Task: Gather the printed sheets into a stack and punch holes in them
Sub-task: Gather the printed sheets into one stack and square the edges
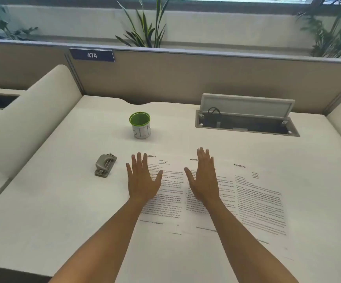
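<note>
Three printed sheets lie side by side on the white desk: a left sheet (168, 203), a middle sheet (224, 193) and a right sheet (260, 203). My left hand (142, 180) rests flat and open, palm down, over the left sheet's left part. Over the middle sheet, my right hand (203, 178) is spread flat with its fingers apart. A grey hole punch (105, 165) sits on the desk just left of my left hand, untouched.
A white cup with a green rim (140, 125) stands behind the sheets. An open cable hatch (247, 121) is at the back right. Beige partition panels (186, 78) enclose the desk (63, 211); a curved side divider (33, 119) rises on the left.
</note>
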Motion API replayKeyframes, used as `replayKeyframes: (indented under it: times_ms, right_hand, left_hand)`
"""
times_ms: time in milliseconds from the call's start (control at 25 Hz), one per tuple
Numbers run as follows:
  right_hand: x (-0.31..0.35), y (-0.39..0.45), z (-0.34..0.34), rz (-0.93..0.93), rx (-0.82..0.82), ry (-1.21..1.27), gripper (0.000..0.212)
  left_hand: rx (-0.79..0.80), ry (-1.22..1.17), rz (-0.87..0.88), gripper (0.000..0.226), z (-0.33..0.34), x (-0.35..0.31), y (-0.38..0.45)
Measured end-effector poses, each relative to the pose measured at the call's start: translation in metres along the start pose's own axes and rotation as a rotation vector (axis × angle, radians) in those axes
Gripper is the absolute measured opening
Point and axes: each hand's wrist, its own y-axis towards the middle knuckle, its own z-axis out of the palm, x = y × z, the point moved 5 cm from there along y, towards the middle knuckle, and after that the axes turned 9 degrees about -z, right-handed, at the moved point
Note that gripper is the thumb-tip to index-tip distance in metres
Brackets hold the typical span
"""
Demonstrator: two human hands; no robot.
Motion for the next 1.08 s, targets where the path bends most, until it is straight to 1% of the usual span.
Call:
replayKeyframes:
  times_ms: [80,160,240,360,440,520,680,760,840,920,960,1040,1080]
  right_hand:
    - [0.000,-0.009,0.008,0.045,0.063,0.037,0.076]
    - [-0.002,-0.023,0.020,0.083,0.163,0.034,0.077]
    - [-0.006,-0.033,0.030,0.089,0.245,-0.014,0.078]
    - [-0.012,-0.044,0.041,0.123,0.334,-0.061,0.081]
    - [-0.011,-0.051,0.047,0.158,0.355,-0.041,0.081]
    - [-0.008,-0.056,0.051,0.183,0.338,0.002,0.080]
    - [-0.001,-0.059,0.054,0.180,0.351,0.054,0.079]
    - [0.001,-0.056,0.049,0.212,0.313,0.130,0.079]
    - [-0.007,-0.052,0.033,0.303,0.192,0.164,0.079]
    - [-0.025,-0.050,0.012,0.459,0.065,0.084,0.081]
    - [-0.037,-0.050,0.001,0.552,0.038,0.023,0.084]
    - [-0.057,-0.053,-0.015,0.720,0.066,-0.083,0.092]
    - [-0.065,-0.053,-0.021,0.775,0.096,-0.118,0.095]
  left_hand:
    - [0.120,-0.006,-0.201,0.093,0.012,0.016,-0.003]
    - [0.186,-0.071,-0.391,0.095,0.020,0.030,-0.006]
    - [0.231,-0.116,-0.516,0.094,0.020,0.031,-0.006]
    - [0.290,-0.114,-0.625,0.098,0.018,0.030,-0.002]
    - [0.311,-0.116,-0.661,0.101,0.017,0.029,-0.002]
    - [0.320,-0.147,-0.682,0.105,0.016,0.026,-0.001]
    - [0.338,-0.202,-0.696,0.112,0.011,0.025,0.003]
    - [0.352,-0.215,-0.705,0.116,0.010,0.029,0.004]
    - [0.371,-0.203,-0.719,0.117,0.008,0.034,0.005]
    - [0.381,-0.171,-0.721,0.115,0.007,0.038,0.005]
    - [0.387,-0.157,-0.717,0.116,0.007,0.038,0.005]
    - [0.402,-0.147,-0.714,0.113,0.006,0.037,0.004]
    - [0.408,-0.158,-0.720,0.108,0.006,0.036,0.003]
